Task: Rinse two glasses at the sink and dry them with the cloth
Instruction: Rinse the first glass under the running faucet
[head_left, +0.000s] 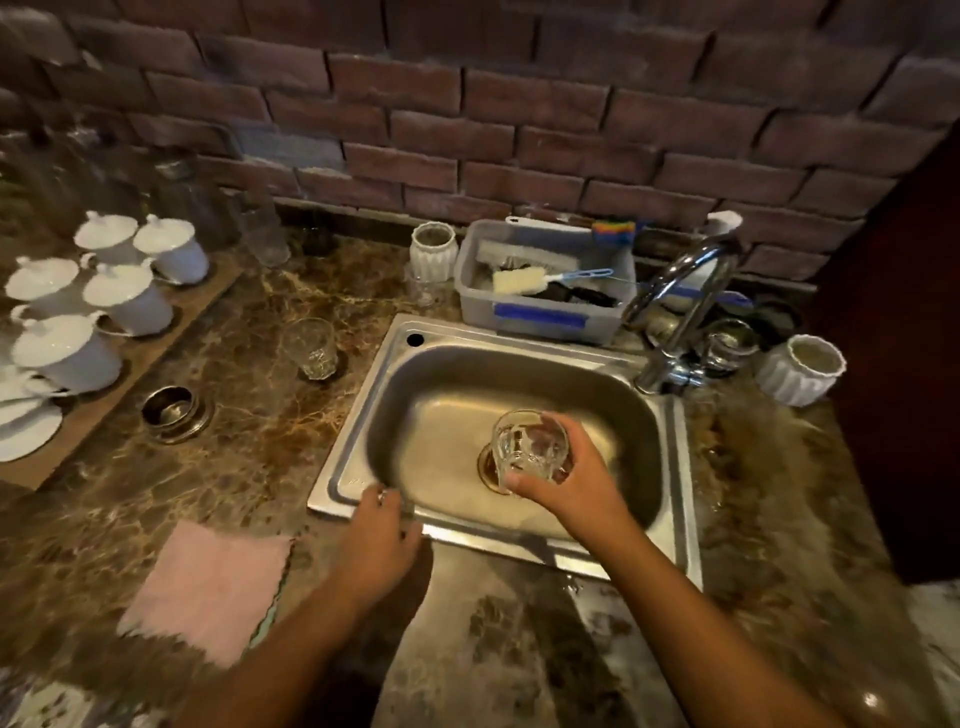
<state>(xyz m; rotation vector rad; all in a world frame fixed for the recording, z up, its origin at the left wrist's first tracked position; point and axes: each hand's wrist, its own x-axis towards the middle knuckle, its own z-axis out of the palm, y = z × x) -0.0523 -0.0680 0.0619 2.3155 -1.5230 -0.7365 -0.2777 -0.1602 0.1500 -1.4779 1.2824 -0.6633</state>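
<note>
My right hand (569, 486) is shut on a clear cut glass (530, 448), held upright over the drain of the steel sink (358, 415). My left hand (382, 540) rests at the sink's front left rim, fingers loosely curled, with nothing in it. A second clear glass (311, 347) stands upright on the marble counter left of the sink. A pink cloth (208, 587) lies flat on the counter at the front left, beside my left forearm. The chrome tap (680, 296) rises at the sink's back right; no water is visibly running.
A grey tub of brushes (545, 306) stands behind the sink. Two white ribbed pots (432, 250) (800, 369) flank it. White lidded cups (122, 296) crowd a board at far left. A small metal bowl (169, 408) sits left of the sink. A brick wall closes the back.
</note>
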